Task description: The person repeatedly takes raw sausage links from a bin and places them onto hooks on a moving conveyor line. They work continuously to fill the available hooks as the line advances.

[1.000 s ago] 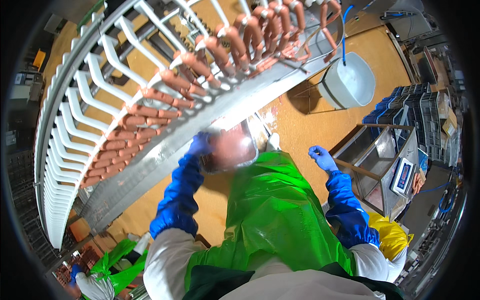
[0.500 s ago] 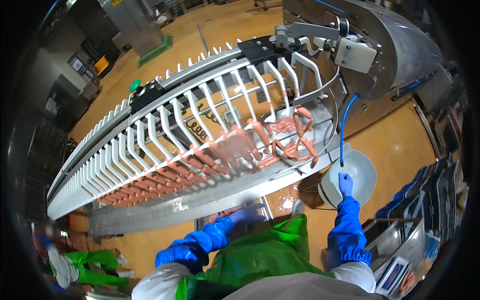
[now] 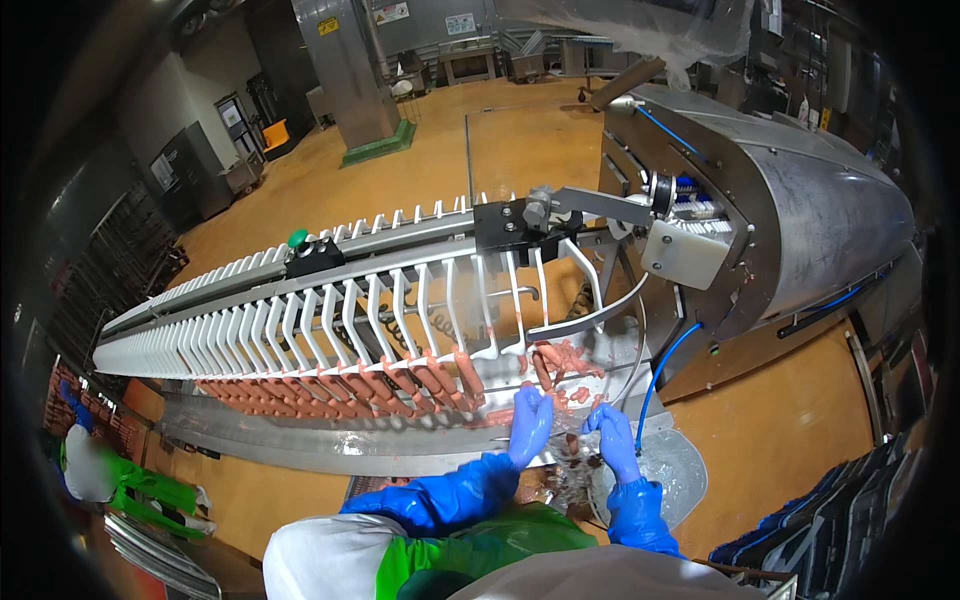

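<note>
My left hand, in a light-blue glove, is closed at the tray edge around the end of a pink sausage. To its right, my right hand has its fingers pinched together; a small pinkish bit shows at their tips, too small to name. Beyond the hands, a heap of broken sausage meat lies on the metal tray. Linked sausages hang in loops from the white hooks of the rail, left of my hands.
A pale bucket of clear liquid stands below my right hand, with a blue hose running down to it. The steel machine housing is at the right. Another person in a green apron is at far left.
My left hand has risen to the tray. My right hand has left the bucket, moving left toward it. The loose sausages dangling at the rail's right end are gone from there. The view has shifted.
</note>
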